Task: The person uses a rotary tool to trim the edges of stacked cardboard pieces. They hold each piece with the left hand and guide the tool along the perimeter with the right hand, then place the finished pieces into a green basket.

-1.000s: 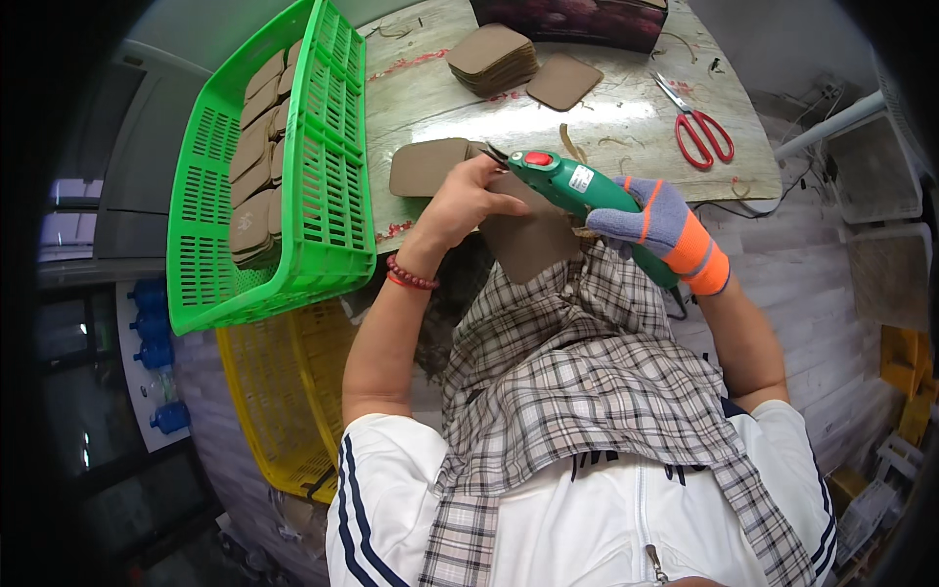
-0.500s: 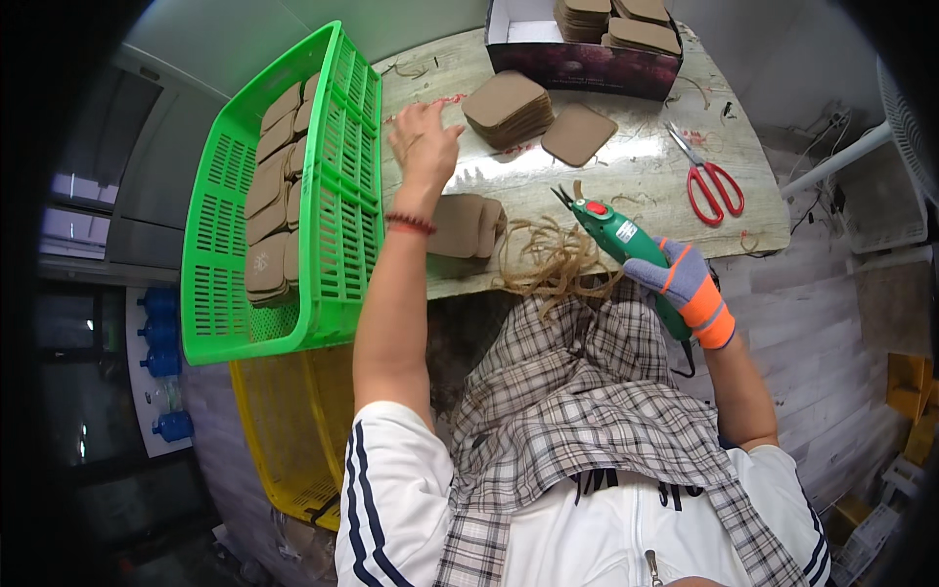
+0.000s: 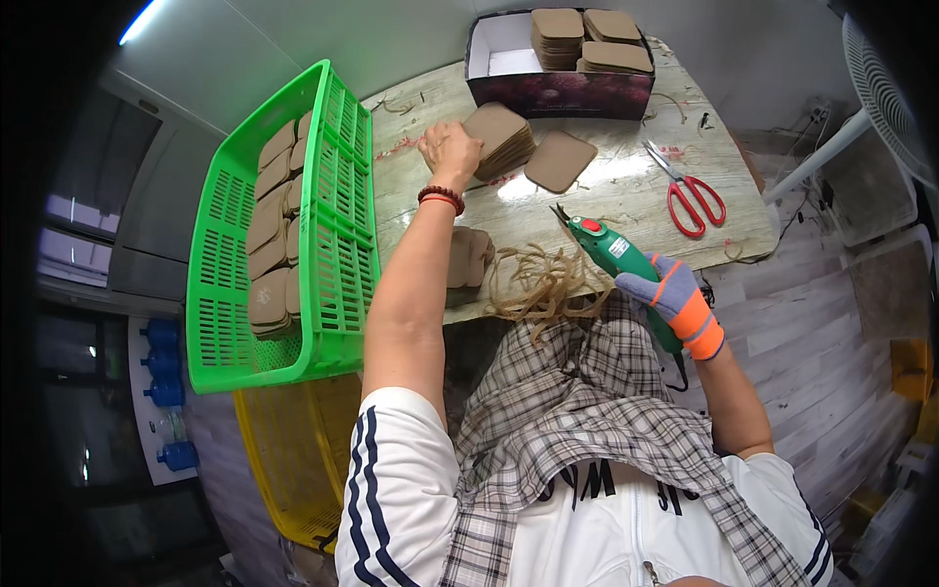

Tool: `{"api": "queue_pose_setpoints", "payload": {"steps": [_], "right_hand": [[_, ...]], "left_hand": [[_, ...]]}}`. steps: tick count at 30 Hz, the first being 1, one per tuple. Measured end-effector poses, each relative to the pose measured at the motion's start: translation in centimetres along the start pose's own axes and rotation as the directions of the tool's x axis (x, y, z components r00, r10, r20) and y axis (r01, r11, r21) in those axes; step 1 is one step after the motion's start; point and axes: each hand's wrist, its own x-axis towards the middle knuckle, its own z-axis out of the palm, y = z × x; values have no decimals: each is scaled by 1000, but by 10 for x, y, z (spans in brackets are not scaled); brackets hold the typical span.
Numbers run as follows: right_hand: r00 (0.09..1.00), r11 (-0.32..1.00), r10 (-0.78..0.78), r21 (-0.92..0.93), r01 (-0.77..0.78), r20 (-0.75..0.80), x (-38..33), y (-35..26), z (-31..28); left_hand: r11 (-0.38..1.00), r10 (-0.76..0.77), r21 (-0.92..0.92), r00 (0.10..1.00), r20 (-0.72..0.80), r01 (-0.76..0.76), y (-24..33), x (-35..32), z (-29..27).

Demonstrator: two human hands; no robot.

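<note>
My bare left hand point(image 3: 451, 153), with beaded and red bracelets at its wrist, is at the left side of a stack of brown rounded-square pads point(image 3: 502, 139). Its fingers are bent but apart, holding nothing that I can see. In a grey and orange glove, my right hand point(image 3: 677, 304) is closed around green electric scissors point(image 3: 616, 252), whose blades point up and left. One loose brown pad point(image 3: 560, 161) lies flat right of the stack. More pads point(image 3: 469, 257) sit at the near edge, partly behind my left forearm. Tan trimmed strips point(image 3: 543, 282) lie tangled beside them.
Red-handled scissors point(image 3: 696, 203) lie on the table's right side. A dark box point(image 3: 562, 95) with stacked pads stands at the back. Left of the table is a green crate point(image 3: 344, 210) containing pads, above a yellow crate point(image 3: 284, 460). A white fan point(image 3: 880, 98) stands at far right.
My left hand has moved right, up to the pad stack, its fingers now more bent. My right hand still holds the electric scissors in nearly the same place. The view has shifted slightly.
</note>
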Motion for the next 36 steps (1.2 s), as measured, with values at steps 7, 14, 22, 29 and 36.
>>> {"api": "queue_pose_setpoints", "payload": {"steps": [7, 14, 22, 29, 36], "right_hand": [[999, 1000, -12, 16, 13, -35, -7, 6, -3], [993, 995, -69, -72, 62, -97, -15, -6, 0], [976, 988, -137, 54, 148, -170, -24, 2, 3], [986, 984, -120, 115, 134, -117, -40, 0, 5], [980, 983, -151, 85, 163, -133, -47, -6, 3]], "left_hand": [[998, -32, -62, 983, -182, 21, 12, -10, -9], [691, -247, -703, 969, -9, 170, 25, -27, -32], [-804, -111, -563, 881, 460, 193, 89, -128, -54], [-818, -105, -554, 907, 408, 154, 102, -157, -56], [-767, -90, -607, 900, 427, 211, 113, -173, -59]]}}
